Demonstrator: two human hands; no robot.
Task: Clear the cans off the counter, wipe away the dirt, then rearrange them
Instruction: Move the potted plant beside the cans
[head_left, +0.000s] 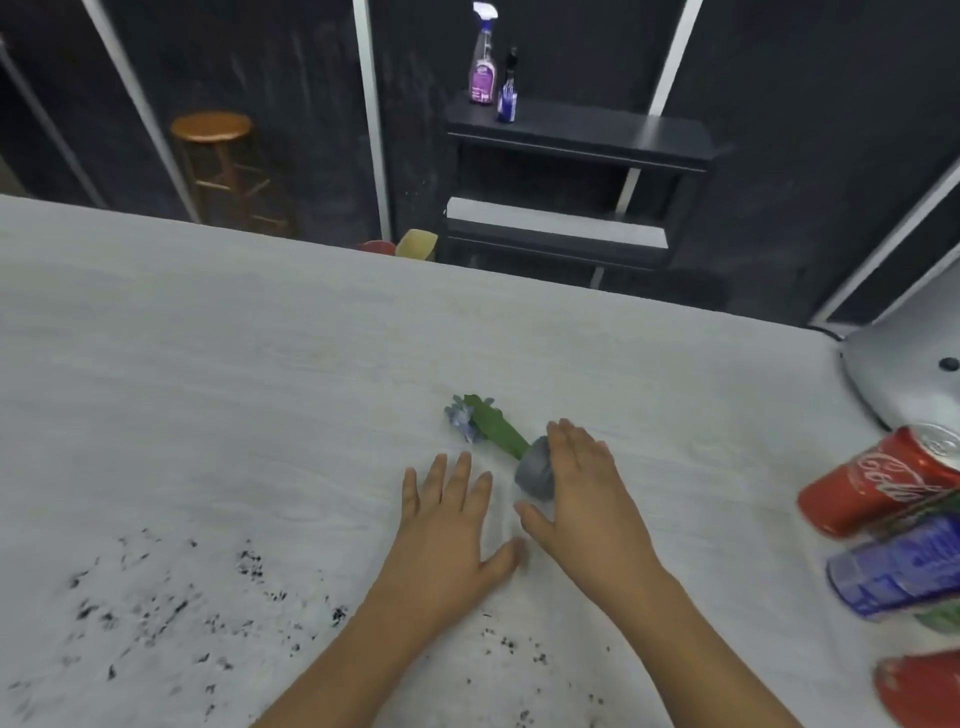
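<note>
A red cola can (878, 478), a blue can (898, 566), a sliver of a green can (940, 621) and another red can (922, 688) stand bunched at the white counter's (208, 364) right edge. Black dirt specks (171, 608) are scattered over the near left and front of the counter. My left hand (447, 525) lies flat, fingers apart, holding nothing. My right hand (587, 488) hovers with open fingers over a small grey pot (535, 470) that lies on its side with a green-leaved, blue-flowered plant (483, 423).
A silver stand base (904, 374) sits at the far right of the counter. Beyond the counter stand a wooden stool (218, 161) and a dark shelf unit (576, 171) bearing a purple spray bottle (483, 57) and a small blue bottle (508, 91).
</note>
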